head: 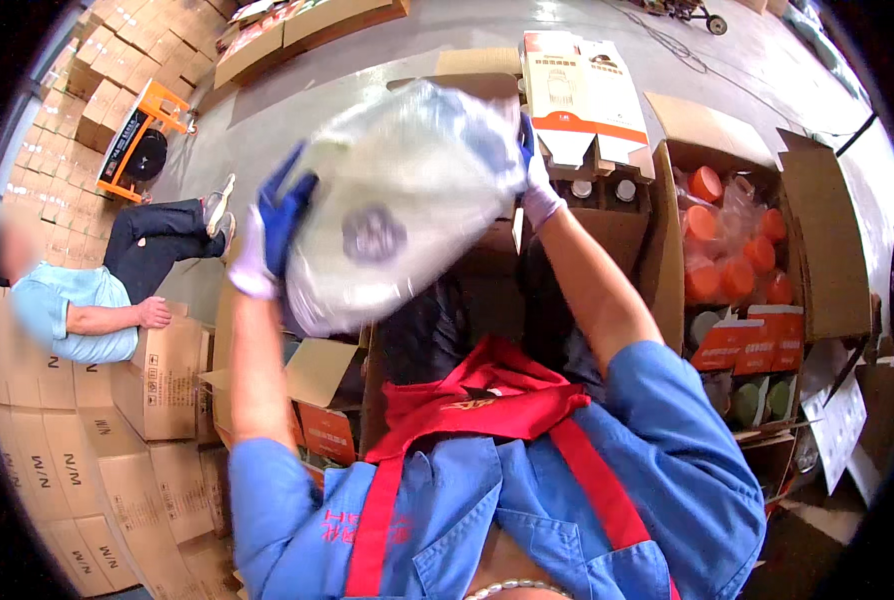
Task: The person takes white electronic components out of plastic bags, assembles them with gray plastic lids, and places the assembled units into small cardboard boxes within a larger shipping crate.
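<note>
Between both gloved hands a large, blurred item in a clear plastic bag [409, 187] is held up in front of me, with a dark round mark showing on its pale surface. My left hand [267, 225], in a blue and lilac glove, presses its left side. On the right edge, my right hand [535, 172] grips the plastic near the top corner. The bag blurs what is inside it. Just beyond my right hand stands a printed white and orange carton [585, 94], above a box with silver-capped bottles [603, 191].
To the right an open cardboard box [664, 225] holds several orange-lidded containers [736, 277] in plastic. At the left a person [79, 307] sits by stacked cartons [49, 465]. An orange-framed cart [143, 146] stands behind. A cable [672, 45] lies across the floor.
</note>
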The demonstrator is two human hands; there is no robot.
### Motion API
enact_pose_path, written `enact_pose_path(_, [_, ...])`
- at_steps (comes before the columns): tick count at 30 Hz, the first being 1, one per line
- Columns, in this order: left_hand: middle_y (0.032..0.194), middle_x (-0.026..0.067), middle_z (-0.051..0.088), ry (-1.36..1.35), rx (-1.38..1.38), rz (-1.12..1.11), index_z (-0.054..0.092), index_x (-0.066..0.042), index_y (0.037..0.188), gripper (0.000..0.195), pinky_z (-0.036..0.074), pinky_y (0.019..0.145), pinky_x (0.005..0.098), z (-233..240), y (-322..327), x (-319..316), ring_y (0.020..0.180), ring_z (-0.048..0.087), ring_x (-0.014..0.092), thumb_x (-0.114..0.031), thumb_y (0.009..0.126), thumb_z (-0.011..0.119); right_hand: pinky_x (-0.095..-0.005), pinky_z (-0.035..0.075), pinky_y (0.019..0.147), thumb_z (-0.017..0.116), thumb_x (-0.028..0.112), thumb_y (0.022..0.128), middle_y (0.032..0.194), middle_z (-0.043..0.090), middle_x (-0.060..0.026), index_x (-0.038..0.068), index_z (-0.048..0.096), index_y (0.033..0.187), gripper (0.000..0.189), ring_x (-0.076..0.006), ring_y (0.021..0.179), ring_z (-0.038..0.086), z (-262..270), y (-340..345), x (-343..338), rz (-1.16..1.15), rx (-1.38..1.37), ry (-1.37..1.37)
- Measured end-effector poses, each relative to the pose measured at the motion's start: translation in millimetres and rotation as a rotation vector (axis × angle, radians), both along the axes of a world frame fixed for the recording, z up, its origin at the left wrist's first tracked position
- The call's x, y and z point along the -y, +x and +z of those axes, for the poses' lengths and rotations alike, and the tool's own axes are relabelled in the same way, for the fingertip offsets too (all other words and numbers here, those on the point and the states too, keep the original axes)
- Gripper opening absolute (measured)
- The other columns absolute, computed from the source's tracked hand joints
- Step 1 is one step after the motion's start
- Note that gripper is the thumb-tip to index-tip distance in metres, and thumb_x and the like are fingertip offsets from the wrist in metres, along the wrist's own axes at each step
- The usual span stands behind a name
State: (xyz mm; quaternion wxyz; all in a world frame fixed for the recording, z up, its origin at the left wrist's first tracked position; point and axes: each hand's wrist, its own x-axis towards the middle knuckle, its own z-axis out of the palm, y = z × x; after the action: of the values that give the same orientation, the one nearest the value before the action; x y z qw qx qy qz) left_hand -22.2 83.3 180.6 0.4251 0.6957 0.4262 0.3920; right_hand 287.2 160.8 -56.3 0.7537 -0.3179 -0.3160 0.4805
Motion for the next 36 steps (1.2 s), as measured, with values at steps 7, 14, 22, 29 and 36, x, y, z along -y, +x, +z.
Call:
enact_pose_path(7, [0.108, 0.0180, 0.061, 0.665, -1.368, -0.327, 0.055, -0.017, 0.125, 0.039, 0.046, 0.088, 0.0378, 56, 124, -51, 0.101, 0.060, 0.031, -0.029, 0.088, 0.053, -0.0380, 0.040, 0.094, 0.050, 0.025, 0.090, 0.113, 0.056, -0.0172, 0.003, 0.053, 0.117, 0.034, -0.0303, 0.104, 0.053, -4, -39, 4, -0.370, 0.461, -0.164])
enact_pose_path(14, [0.094, 0.0172, 0.063, 0.454, -1.504, -0.720, 0.059, -0.008, 0.110, 0.030, 0.048, 0.082, 0.0432, -40, 212, -74, 0.091, 0.061, 0.033, -0.024, 0.085, 0.052, -0.0377, 0.043, 0.088, 0.048, 0.023, 0.093, 0.104, 0.058, -0.0182, 0.001, 0.052, 0.113, 0.030, -0.0314, 0.097, 0.055, 8, -43, 28, -0.342, 0.251, -0.122])
enact_pose_path(22, [0.098, 0.0194, 0.063, 0.755, -0.974, -0.453, 0.060, -0.003, 0.106, 0.028, 0.047, 0.081, 0.0407, -129, 128, -86, 0.092, 0.059, 0.035, -0.019, 0.083, 0.058, -0.0430, 0.049, 0.069, 0.046, 0.022, 0.085, 0.093, 0.061, -0.0165, 0.010, 0.058, 0.097, 0.021, -0.0306, 0.080, 0.061, 38, -17, 59, -0.110, 0.915, -0.306])
enact_pose_path(29, [0.118, 0.0185, 0.056, 0.934, -0.643, -0.442, 0.051, 0.003, 0.121, 0.046, 0.040, 0.098, 0.0392, -146, 104, -87, 0.110, 0.054, 0.031, -0.021, 0.082, 0.058, -0.0402, 0.053, 0.071, 0.054, 0.014, 0.070, 0.085, 0.067, -0.0201, -0.002, 0.070, 0.085, 0.027, -0.0327, 0.080, 0.066, 82, 12, 54, 0.018, 1.327, -0.223])
enact_pose_path(36, [0.119, 0.0186, 0.057, 1.147, -0.389, 0.062, 0.055, 0.003, 0.118, 0.040, 0.043, 0.096, 0.0393, -53, 47, -39, 0.109, 0.056, 0.031, -0.025, 0.092, 0.044, -0.0399, 0.052, 0.057, 0.049, 0.007, 0.073, 0.074, 0.065, -0.0180, -0.003, 0.065, 0.082, 0.021, -0.0275, 0.063, 0.064, 152, 100, 183, -0.402, 1.019, -0.187])
